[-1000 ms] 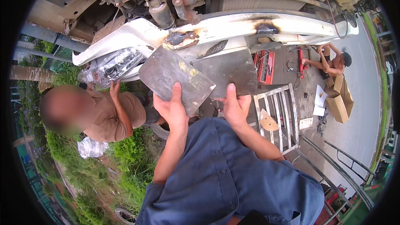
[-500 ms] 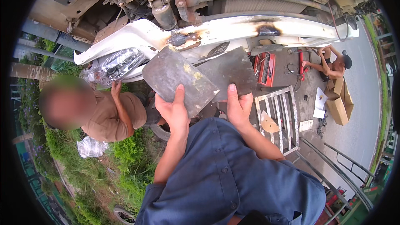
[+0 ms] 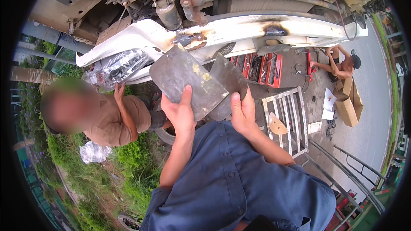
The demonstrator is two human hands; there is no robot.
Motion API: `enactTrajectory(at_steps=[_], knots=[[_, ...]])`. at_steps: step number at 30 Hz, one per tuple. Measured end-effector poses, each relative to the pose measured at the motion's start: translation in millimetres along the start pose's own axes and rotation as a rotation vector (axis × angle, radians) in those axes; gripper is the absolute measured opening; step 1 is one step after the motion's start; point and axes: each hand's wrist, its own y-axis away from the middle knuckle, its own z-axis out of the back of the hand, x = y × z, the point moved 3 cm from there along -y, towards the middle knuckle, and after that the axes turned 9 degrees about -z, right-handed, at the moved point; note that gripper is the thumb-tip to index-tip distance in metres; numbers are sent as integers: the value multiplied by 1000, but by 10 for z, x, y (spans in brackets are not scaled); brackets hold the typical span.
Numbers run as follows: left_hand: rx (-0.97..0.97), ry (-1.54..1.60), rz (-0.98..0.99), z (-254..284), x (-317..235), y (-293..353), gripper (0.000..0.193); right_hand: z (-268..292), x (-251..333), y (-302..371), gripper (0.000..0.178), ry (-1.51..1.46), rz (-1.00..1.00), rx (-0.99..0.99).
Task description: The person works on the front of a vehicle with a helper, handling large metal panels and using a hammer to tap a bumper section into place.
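Note:
My left hand [image 3: 179,113] grips a grey, flat metal plate [image 3: 182,79] by its lower edge, thumb on the top face. Yellowish smears mark that plate near its right side. In my right hand [image 3: 243,113] is a second, darker metal plate [image 3: 230,75], held at its right edge with the thumb on top. The left plate overlaps the right one and hides part of it. Just beyond both plates runs a white bumper [image 3: 231,28] with scorched, dark patches [image 3: 188,38].
A co-worker in a brown shirt [image 3: 117,117] is at the left, a hand at the headlight [image 3: 122,66]. Red toolboxes [image 3: 270,69], a metal grate [image 3: 286,98], a cardboard box [image 3: 351,107] and another crouching person [image 3: 338,62] are at the right. Grass [image 3: 132,158] grows lower left.
The right-hand plate has turned and slid left, further under the left plate, uncovering more of the red toolboxes. The left plate has shifted slightly right.

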Motion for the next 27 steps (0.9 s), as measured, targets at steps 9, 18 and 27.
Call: enactTrajectory(at_steps=[9, 18, 27], knots=[[38, 3, -4, 33, -56, 10, 34, 57, -116, -119, 39, -236, 23, -175], [7, 31, -37, 61, -52, -53, 35, 86, -54, 71, 35, -12, -31, 38], [-36, 117, -76, 98, -102, -73, 37, 8, -33, 65, 33, -89, -72, 90]])
